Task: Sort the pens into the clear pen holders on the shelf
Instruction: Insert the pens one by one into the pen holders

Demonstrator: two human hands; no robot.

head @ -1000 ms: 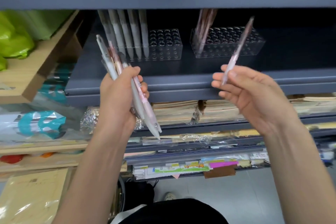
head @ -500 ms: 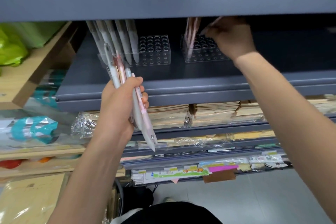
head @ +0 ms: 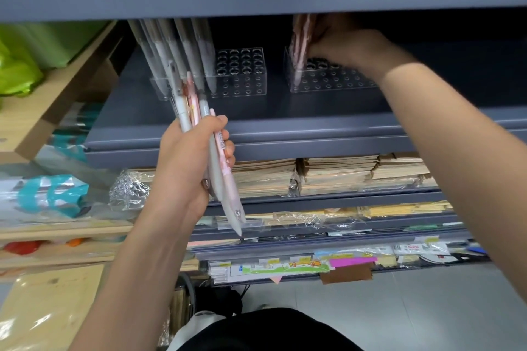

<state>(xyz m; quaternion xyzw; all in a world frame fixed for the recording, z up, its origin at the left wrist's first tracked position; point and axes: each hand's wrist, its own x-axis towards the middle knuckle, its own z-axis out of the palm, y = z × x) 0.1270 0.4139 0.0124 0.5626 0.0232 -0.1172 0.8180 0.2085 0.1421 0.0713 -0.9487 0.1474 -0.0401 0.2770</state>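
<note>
Deep on the grey shelf (head: 285,111), my right grip (head: 342,48), too blurred to read, works at the pink pens (head: 299,43) in the right holder (head: 328,80), so I should aim straight down a free hole while my left grip (head: 188,162) curls round the spare pens (head: 219,177).

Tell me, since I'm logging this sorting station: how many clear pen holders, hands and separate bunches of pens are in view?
Clear pen holders: 2 (left holder, right holder)
Hands: 2 (left hand, right hand)
Pen bunches: 3 (white pens in the left holder, pink pens in the right holder, mixed bunch gripped by the left hand)
Total: 7
</note>
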